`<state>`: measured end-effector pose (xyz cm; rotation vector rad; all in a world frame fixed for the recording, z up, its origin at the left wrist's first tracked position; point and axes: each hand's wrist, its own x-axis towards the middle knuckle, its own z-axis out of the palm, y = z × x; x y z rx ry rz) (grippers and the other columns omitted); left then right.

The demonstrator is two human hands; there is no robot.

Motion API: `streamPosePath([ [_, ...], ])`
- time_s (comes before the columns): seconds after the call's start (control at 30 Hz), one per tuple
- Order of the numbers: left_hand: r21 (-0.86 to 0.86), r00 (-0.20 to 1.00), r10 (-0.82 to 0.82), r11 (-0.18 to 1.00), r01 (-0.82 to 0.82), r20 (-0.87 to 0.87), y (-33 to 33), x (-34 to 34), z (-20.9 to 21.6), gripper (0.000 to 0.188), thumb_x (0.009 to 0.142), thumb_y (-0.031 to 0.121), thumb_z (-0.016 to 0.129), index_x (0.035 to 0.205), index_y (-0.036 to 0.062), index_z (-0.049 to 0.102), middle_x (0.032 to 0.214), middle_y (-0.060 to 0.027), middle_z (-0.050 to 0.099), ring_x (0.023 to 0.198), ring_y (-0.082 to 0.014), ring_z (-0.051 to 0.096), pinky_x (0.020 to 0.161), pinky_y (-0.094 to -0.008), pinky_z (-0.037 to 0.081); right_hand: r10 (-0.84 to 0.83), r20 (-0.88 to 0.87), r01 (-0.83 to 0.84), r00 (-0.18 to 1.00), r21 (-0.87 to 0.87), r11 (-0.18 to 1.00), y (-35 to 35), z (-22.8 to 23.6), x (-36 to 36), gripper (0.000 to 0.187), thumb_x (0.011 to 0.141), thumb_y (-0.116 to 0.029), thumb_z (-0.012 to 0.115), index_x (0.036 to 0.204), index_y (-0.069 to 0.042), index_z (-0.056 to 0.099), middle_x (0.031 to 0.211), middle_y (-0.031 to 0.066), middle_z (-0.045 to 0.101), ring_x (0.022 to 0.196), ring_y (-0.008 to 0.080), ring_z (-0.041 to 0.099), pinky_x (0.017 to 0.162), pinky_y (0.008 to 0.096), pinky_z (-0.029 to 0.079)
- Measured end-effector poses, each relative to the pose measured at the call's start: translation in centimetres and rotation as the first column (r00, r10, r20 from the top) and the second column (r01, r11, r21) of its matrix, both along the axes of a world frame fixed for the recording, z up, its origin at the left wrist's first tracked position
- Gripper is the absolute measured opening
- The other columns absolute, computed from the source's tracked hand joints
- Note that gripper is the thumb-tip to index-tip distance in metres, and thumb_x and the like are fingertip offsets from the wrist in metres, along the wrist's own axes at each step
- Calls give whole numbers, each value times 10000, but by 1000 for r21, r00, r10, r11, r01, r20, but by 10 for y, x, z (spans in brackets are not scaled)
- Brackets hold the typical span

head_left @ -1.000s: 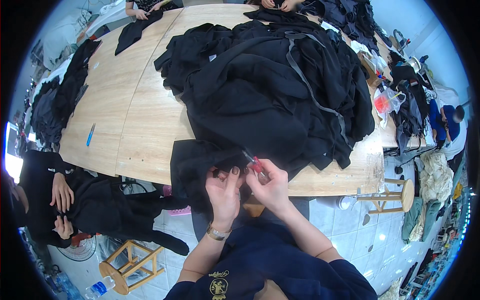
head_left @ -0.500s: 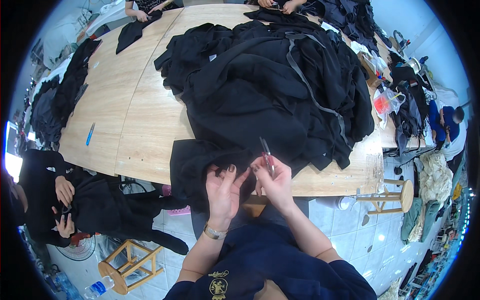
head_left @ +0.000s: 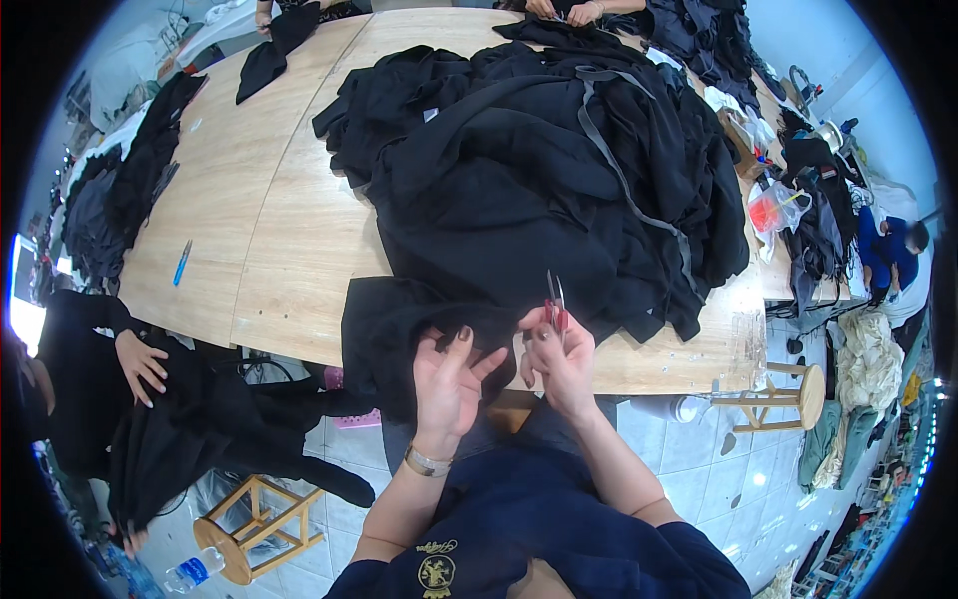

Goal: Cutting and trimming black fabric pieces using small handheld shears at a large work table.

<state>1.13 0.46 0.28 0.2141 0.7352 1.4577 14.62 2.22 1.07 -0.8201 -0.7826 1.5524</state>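
Observation:
My right hand (head_left: 565, 371) is closed round small scissors (head_left: 556, 299) with red handles, their narrow blades pointing away from me and slightly apart. To its left, my left hand (head_left: 445, 387) is at a fold of a black garment (head_left: 379, 324) that hangs over the table's near edge. Some of its fingers curl into the cloth, partly hidden, while others stand apart. Just beyond both hands rises a large heap of black garments (head_left: 499, 190), with a grey strip (head_left: 611, 165) lying across it.
The wooden table (head_left: 289, 250) carries a blue pen-like tool (head_left: 183, 264) at left and a plastic bag with a red drink (head_left: 773, 210) at right. Co-workers handle black cloth at the far edge and left. Wooden stools (head_left: 244, 534) stand on the floor.
My right hand has shifted slightly right with the scissors, away from my left hand. My left hand stays nearly in place. The co-worker at left has moved both hands apart over the black cloth.

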Motion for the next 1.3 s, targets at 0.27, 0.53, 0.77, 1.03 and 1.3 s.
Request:
streamPosePath([
  [0.27, -9, 1000, -15, 1000, 15, 17, 1, -9, 1, 218, 892, 78, 561, 1068, 53, 434, 986, -91, 589, 898, -201, 621, 758, -355, 553, -386, 823, -237, 417, 509, 828, 1, -9, 18, 258, 728, -249, 732, 739, -39, 583, 646, 74, 557, 491, 234, 527, 466, 284, 401],
  [0.53, 58, 998, 14, 998, -10, -67, 1, -6, 4, 246, 891, 87, 570, 1083, 29, 428, 977, -95, 588, 877, -201, 625, 733, -336, 560, -538, 791, -351, 289, 611, 710, 3, -13, 18, 284, 706, -305, 732, 707, -74, 566, 624, 44, 517, 490, 209, 514, 460, 298, 381],
  [0.77, 97, 988, 48, 995, -34, -148, 0, -3, 2, 246, 898, 76, 552, 1101, 13, 427, 963, -87, 584, 859, -181, 625, 730, -331, 569, -539, 799, -374, 268, 602, 706, 5, -11, 19, 277, 697, -308, 728, 725, -86, 567, 624, 35, 509, 502, 204, 506, 481, 300, 379],
  [1.03, 127, 977, 26, 992, 1, -212, 0, -3, 5, 240, 908, 78, 536, 1117, 17, 437, 970, -85, 581, 869, -175, 621, 741, -327, 568, -529, 812, -405, 249, 583, 705, 6, -9, 21, 262, 709, -300, 721, 723, -89, 567, 618, 41, 507, 500, 212, 501, 485, 301, 379],
  [1.3, 55, 988, 50, 998, -42, -149, 2, 0, 8, 326, 868, 30, 587, 1128, 15, 392, 851, -31, 525, 772, -108, 565, 740, -369, 567, -208, 560, 65, 802, 264, 962, 2, -19, 10, 189, 806, -137, 693, 824, -31, 537, 637, -29, 494, 518, 34, 399, 482, 192, 327],
])
